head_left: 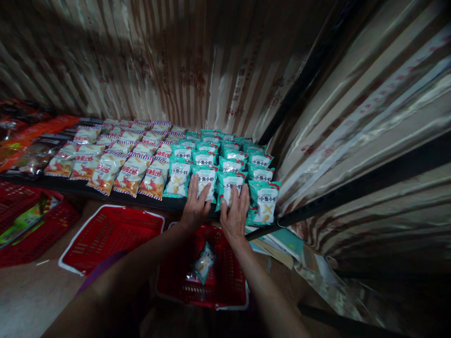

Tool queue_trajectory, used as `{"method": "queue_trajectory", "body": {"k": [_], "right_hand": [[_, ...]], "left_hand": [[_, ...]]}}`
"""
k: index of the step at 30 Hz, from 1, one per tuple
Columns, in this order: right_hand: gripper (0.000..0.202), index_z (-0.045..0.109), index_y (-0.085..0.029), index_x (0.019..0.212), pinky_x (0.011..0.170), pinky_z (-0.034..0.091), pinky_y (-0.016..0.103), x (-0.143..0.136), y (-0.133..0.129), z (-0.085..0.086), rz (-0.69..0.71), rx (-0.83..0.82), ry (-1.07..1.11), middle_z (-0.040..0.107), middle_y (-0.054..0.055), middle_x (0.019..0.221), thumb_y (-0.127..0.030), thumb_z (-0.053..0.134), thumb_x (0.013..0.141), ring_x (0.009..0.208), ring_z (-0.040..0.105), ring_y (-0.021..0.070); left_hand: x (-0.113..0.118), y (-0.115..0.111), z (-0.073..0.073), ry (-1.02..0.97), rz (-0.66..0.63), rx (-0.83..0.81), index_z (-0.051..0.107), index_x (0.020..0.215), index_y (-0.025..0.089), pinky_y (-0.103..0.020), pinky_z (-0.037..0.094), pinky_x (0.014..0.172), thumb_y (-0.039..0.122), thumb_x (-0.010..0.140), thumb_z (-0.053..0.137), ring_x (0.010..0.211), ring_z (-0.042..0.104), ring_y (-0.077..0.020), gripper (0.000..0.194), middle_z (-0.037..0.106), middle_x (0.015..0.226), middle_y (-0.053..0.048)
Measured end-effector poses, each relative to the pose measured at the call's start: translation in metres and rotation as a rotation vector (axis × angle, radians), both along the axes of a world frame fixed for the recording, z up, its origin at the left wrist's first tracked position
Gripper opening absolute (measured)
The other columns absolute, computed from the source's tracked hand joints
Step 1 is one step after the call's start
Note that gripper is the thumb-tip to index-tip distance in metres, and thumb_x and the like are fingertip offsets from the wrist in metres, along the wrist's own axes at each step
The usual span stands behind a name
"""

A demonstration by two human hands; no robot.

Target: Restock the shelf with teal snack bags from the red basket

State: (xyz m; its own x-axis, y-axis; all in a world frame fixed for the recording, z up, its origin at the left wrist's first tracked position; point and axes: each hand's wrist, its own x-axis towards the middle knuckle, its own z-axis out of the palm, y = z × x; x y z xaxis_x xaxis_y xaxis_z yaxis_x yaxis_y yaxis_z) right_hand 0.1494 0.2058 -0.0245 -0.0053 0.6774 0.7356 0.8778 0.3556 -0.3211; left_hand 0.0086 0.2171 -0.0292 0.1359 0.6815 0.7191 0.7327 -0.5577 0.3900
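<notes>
Rows of teal-and-white snack bags stand upright on the right end of a dark shelf. My left hand rests its spread fingers against the front of one teal snack bag in the first row. Beside it, my right hand lies with fingers apart on the front of another teal snack bag. Neither hand is wrapped round a bag. Below my forearms, a single teal snack bag lies in a red basket.
White-and-orange shrimp snack bags fill the shelf's middle. Darker orange-black packets lie at the left. Another red basket and a red basket with green packets stand below. A dark rack post and striped sheeting border the shelf.
</notes>
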Motion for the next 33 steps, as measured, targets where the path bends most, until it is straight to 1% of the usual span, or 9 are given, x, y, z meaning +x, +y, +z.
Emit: {"method": "queue_trajectory", "body": {"k": [3, 9, 13, 20, 23, 26, 33], "right_hand": [[0.057, 0.019, -0.017, 0.146, 0.106, 0.027, 0.059, 0.0, 0.004, -0.002, -0.02, 0.004, 0.017, 0.011, 0.018, 0.154, -0.03, 0.036, 0.094, 0.141, 0.012, 0.0321], [0.052, 0.024, -0.022, 0.145, 0.105, 0.029, 0.058, 0.0, 0.009, -0.002, -0.036, 0.0, -0.017, 0.01, 0.013, 0.155, -0.027, 0.034, 0.094, 0.141, 0.014, 0.0319], [0.052, 0.026, -0.02, 0.145, 0.107, 0.028, 0.056, 0.0, 0.01, -0.003, -0.039, -0.012, -0.047, 0.009, 0.013, 0.156, -0.026, 0.035, 0.094, 0.142, 0.011, 0.0313], [0.052, 0.029, -0.017, 0.144, 0.108, 0.027, 0.056, 0.0, 0.012, -0.003, -0.049, -0.063, -0.044, 0.012, 0.015, 0.155, -0.028, 0.036, 0.094, 0.142, 0.012, 0.0314], [0.052, 0.029, -0.017, 0.144, 0.108, 0.027, 0.056, -0.001, 0.013, -0.002, -0.054, -0.066, -0.05, 0.013, 0.014, 0.155, -0.028, 0.036, 0.094, 0.142, 0.012, 0.0312], [0.052, 0.028, -0.016, 0.144, 0.107, 0.028, 0.055, -0.002, 0.014, -0.003, -0.078, -0.057, -0.083, 0.012, 0.015, 0.155, -0.027, 0.036, 0.094, 0.142, 0.012, 0.031], [0.052, 0.029, -0.013, 0.143, 0.106, 0.03, 0.052, -0.004, 0.018, -0.003, -0.133, -0.042, -0.141, 0.015, 0.019, 0.153, -0.026, 0.037, 0.093, 0.141, 0.014, 0.031]], "left_hand": [[0.001, 0.001, 0.002, -0.004, 0.0, 0.006, 0.038, 0.135, 0.014, -0.055, 0.026, 0.11, 0.011, 0.084, 0.042, 0.142, 0.007, -0.0328, 0.051, -0.001, 0.156, -0.015], [0.002, 0.002, 0.004, 0.002, -0.005, 0.022, 0.037, 0.135, 0.009, -0.054, 0.026, 0.111, 0.005, 0.083, 0.034, 0.142, 0.006, -0.0308, 0.051, 0.001, 0.155, -0.018], [0.003, 0.002, 0.002, 0.034, 0.018, 0.004, 0.035, 0.136, 0.008, -0.055, 0.026, 0.111, 0.007, 0.085, 0.033, 0.142, 0.004, -0.0314, 0.051, 0.004, 0.154, -0.02], [0.005, 0.005, -0.001, 0.047, 0.039, -0.027, 0.031, 0.138, 0.007, -0.054, 0.026, 0.111, 0.009, 0.086, 0.032, 0.143, 0.006, -0.0294, 0.053, 0.012, 0.153, -0.021], [0.005, 0.006, -0.001, 0.052, 0.037, -0.02, 0.029, 0.139, 0.003, -0.053, 0.025, 0.112, 0.009, 0.086, 0.031, 0.143, 0.005, -0.0289, 0.053, 0.015, 0.152, -0.024], [0.005, 0.007, 0.0, 0.086, 0.045, 0.005, 0.029, 0.138, 0.001, -0.053, 0.025, 0.112, 0.008, 0.085, 0.032, 0.142, 0.004, -0.0298, 0.053, 0.014, 0.151, -0.025], [0.006, 0.012, -0.001, 0.149, 0.091, 0.032, 0.026, 0.138, 0.002, -0.055, 0.03, 0.109, 0.006, 0.084, 0.034, 0.142, 0.002, -0.0323, 0.055, 0.01, 0.152, -0.026]]}}
